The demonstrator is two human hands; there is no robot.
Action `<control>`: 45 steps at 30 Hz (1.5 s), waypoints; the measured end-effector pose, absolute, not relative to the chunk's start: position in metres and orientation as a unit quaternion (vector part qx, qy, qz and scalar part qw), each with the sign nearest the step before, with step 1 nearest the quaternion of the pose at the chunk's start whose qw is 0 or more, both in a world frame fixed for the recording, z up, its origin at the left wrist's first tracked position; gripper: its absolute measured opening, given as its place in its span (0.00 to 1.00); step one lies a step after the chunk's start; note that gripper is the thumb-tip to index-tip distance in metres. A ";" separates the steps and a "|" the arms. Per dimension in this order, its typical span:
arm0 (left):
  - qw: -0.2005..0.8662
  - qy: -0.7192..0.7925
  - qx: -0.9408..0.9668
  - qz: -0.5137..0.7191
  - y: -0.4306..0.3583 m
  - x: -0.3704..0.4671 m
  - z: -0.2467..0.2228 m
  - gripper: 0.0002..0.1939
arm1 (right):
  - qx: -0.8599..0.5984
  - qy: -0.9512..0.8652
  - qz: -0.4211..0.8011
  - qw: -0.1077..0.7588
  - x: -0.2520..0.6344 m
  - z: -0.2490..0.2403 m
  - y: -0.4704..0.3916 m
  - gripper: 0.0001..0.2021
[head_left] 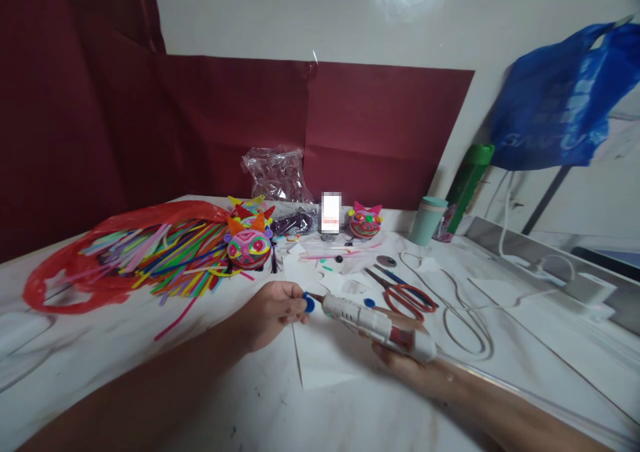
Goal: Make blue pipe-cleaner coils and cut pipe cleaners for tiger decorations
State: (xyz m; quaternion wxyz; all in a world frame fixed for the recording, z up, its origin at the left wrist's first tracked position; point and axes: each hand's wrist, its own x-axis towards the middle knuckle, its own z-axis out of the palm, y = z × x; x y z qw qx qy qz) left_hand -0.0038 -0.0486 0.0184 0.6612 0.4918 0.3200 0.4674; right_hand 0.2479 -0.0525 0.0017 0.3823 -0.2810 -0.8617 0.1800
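Left hand: thumb and fingers pinched closed on a small blue disc. Right hand: wrapped round a glue gun, nozzle at the disc – contact not certain. Step, as judged: gluing the disc; next move calls for a steady pinch, fingertips clear of the nozzle. Second blue disc just beyond the gun; red-handled scissors beyond the right grip, near a looped cable – possible snag. Decorated head and pipe cleaners beyond and left of the pinch.
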 end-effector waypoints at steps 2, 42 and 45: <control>0.659 0.322 0.491 0.470 -0.048 -0.004 0.017 0.10 | -0.302 -0.854 0.184 0.382 0.252 -0.002 -0.052 0.08; 0.567 0.380 0.552 0.478 -0.059 0.006 0.016 0.11 | -0.234 -0.832 0.228 0.449 0.178 0.016 -0.059 0.18; 0.574 0.380 0.568 0.451 -0.059 0.006 0.013 0.11 | -0.232 -0.844 0.217 0.432 0.183 0.009 -0.057 0.20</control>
